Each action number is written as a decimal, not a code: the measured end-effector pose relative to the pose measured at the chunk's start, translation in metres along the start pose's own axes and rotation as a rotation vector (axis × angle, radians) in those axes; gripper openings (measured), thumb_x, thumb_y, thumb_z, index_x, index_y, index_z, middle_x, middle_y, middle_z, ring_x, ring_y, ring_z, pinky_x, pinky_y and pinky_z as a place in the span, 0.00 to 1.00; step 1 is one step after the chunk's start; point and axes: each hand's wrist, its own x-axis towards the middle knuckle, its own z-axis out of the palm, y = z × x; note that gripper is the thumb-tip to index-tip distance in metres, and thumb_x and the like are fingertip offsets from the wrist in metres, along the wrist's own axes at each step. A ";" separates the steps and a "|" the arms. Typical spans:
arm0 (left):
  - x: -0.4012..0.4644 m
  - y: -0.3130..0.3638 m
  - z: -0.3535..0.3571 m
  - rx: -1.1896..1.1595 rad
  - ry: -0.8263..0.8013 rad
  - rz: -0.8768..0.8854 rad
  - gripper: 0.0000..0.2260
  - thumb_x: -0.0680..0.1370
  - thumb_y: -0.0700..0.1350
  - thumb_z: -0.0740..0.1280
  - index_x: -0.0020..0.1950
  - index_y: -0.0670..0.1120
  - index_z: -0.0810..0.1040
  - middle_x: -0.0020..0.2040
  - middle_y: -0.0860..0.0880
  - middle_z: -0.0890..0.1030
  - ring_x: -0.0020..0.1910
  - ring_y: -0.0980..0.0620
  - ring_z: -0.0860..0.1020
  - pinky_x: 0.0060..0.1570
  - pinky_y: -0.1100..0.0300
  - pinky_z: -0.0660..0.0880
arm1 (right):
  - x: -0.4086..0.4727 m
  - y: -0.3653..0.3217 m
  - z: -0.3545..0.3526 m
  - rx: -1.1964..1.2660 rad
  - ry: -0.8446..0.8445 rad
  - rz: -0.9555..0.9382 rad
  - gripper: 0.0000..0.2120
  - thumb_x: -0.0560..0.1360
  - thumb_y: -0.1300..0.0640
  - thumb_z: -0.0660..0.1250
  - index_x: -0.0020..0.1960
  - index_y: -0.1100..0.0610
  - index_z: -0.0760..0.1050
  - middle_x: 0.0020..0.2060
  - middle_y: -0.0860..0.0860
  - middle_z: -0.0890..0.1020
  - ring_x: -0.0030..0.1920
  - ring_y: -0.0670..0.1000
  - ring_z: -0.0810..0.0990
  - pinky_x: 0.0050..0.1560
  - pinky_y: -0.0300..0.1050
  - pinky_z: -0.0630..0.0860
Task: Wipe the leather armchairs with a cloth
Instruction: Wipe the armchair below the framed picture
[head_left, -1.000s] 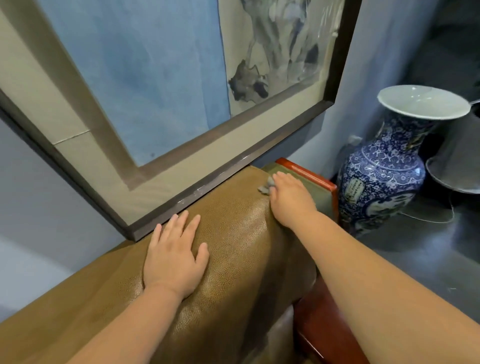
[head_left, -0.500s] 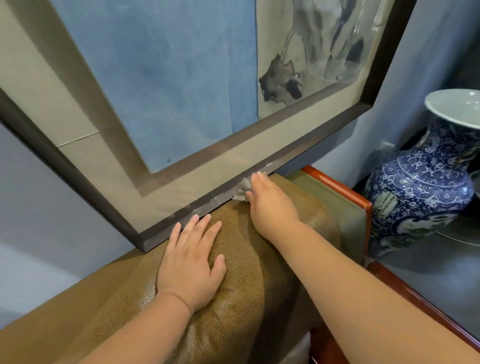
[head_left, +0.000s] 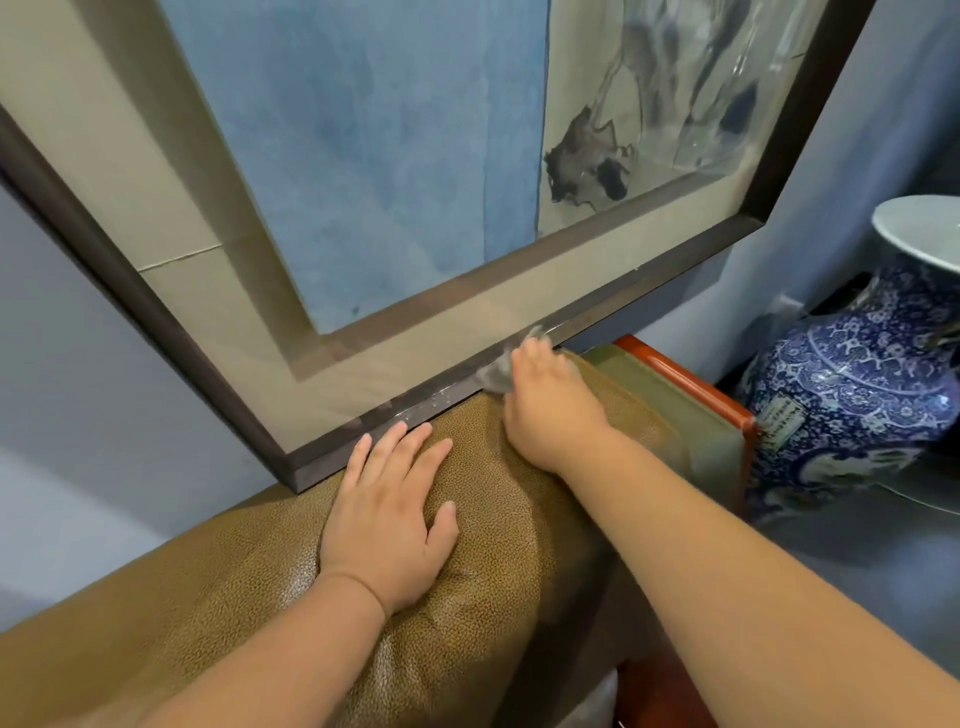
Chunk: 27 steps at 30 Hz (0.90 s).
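- The left hand (head_left: 387, 525) lies flat and unclenched on the rounded top of the armchair (head_left: 249, 592), palm down, fingers spread and pointing toward the wall, grasping nothing
- The right hand (head_left: 550, 402) is curled around a small grey cloth (head_left: 496, 375), pressing it where the chair's top edge meets the lower rail of the picture frame (head_left: 597, 312)
- Only a crumpled bit of the cloth shows past the fingers; the rest is hidden under the hand
- The tan, pebble-grained leather dents slightly under the left palm
- The dark-framed picture leans just behind the chair back, touching it
- A red wooden chair rail (head_left: 685, 376) edges a green panel to the right
- A blue-and-white vase (head_left: 852, 384) stands on the floor beside it
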 end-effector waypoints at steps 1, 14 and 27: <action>0.000 0.000 -0.001 0.001 -0.002 -0.003 0.30 0.80 0.60 0.55 0.81 0.54 0.69 0.81 0.51 0.68 0.83 0.49 0.58 0.84 0.43 0.48 | -0.010 -0.007 0.004 -0.004 0.007 -0.107 0.23 0.81 0.55 0.58 0.74 0.59 0.65 0.74 0.59 0.66 0.74 0.60 0.68 0.76 0.59 0.66; -0.005 -0.002 -0.001 -0.024 0.070 -0.033 0.28 0.79 0.59 0.55 0.75 0.48 0.75 0.75 0.48 0.74 0.78 0.46 0.66 0.83 0.45 0.54 | -0.039 -0.066 0.027 0.008 -0.023 -0.184 0.26 0.87 0.49 0.49 0.79 0.62 0.60 0.81 0.63 0.57 0.83 0.61 0.50 0.82 0.59 0.52; -0.097 -0.033 -0.018 0.016 0.001 -0.307 0.35 0.79 0.66 0.45 0.85 0.54 0.59 0.86 0.50 0.57 0.85 0.49 0.53 0.84 0.45 0.48 | -0.071 -0.127 0.041 0.035 -0.073 -0.311 0.24 0.86 0.53 0.51 0.80 0.59 0.60 0.81 0.57 0.60 0.83 0.56 0.53 0.82 0.57 0.54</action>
